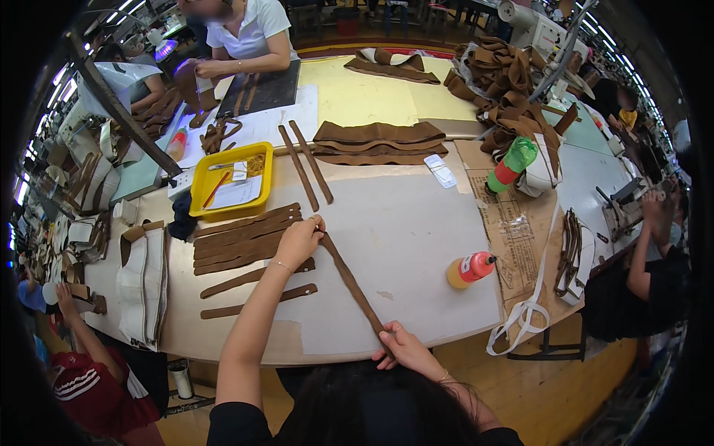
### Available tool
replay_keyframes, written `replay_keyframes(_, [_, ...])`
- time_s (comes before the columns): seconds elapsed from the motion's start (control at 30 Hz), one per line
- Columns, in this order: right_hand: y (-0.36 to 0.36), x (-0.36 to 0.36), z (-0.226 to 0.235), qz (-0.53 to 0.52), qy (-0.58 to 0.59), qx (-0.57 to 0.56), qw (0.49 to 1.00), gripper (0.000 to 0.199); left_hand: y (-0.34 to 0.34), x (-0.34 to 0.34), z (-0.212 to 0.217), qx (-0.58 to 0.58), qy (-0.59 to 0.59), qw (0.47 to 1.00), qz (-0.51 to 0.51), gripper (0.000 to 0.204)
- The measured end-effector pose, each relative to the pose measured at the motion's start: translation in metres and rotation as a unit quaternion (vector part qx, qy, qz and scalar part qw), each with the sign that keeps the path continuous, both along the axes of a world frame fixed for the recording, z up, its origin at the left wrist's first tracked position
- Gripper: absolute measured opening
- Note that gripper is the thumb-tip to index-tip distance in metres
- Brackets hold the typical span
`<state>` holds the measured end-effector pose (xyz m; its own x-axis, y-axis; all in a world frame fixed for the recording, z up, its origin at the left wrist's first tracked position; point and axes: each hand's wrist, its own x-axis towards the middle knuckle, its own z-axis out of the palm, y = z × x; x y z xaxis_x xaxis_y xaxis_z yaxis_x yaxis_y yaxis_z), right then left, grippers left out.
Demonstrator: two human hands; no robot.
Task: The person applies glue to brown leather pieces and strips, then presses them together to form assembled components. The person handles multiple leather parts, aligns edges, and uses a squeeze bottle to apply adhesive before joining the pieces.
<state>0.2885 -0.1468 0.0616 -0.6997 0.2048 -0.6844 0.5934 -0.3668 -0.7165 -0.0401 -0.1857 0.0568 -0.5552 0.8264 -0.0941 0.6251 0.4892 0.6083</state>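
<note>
A long brown leather strap (349, 281) stretches slantwise over the grey table sheet between my two hands. My left hand (301, 239) pinches its far end, and my right hand (405, 351) grips the near end at the table's front edge. Beside my left hand lies a row of similar brown strips (242, 241), flat and side by side. Two more strips, one partly behind my left forearm (223, 284) and one nearer (223, 313), lie apart from that row. Farther off, a pair of narrow straps (300, 165) rests side by side.
A yellow tray (195, 195) holds paper and a red pencil. A red-and-orange bottle (471, 269) stands right of the strap; a green bottle (513, 162) leans farther back. Brown panels (379, 141) lie at the middle. Across the table, a person (249, 44) works; others sit at both sides.
</note>
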Motion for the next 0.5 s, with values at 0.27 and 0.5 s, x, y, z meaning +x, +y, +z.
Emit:
replay_keyframes(0.27, [0.025,0.016,0.041,0.23,-0.139,0.417,0.868,0.048,-0.003,0.009,0.019,0.055,0.13,0.988,-0.069,0.002])
replay_keyframes(0.5, [0.038,-0.04,0.045,0.017,0.244,0.516,0.821,0.055,-0.015,0.057,0.11,-0.027,-0.025,0.99,-0.136,0.01])
